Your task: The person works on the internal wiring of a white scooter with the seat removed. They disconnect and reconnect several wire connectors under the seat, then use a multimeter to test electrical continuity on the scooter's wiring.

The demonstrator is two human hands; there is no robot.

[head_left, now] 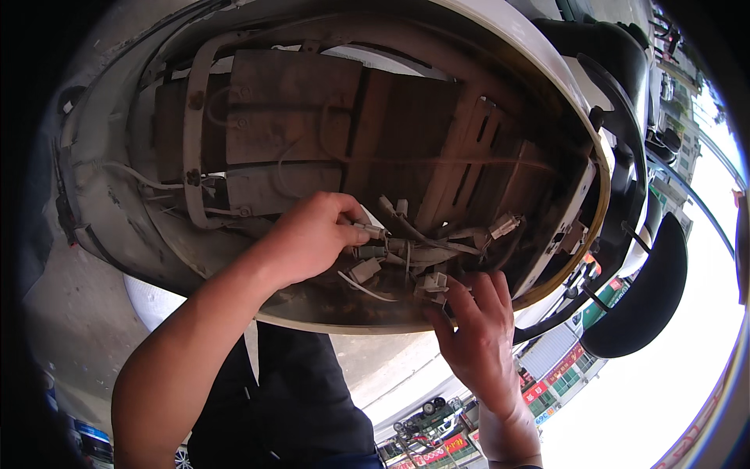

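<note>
Connectors (365, 270) look like plain hard plastic, pale and matt with a grubby film. Wires (367, 288) have a smooth plastic skin, and the fat loom (426, 254) looks wrapped in something duller. Plates (293, 98) behind seem to be metal, dead flat finish, all dusty and stained brown. Same grime on the bar (195, 133), which looks like painted metal with rusty-looking spots. Slotted bracket (473, 148) is matt metal too. The rim (375, 327) is smooth, yellowed, a bit shiny, plastic by the look of it. Backrest (648, 297) is smooth matt black, can't tell what covers it. Trousers (301, 391) are soft matt black cloth.
</note>
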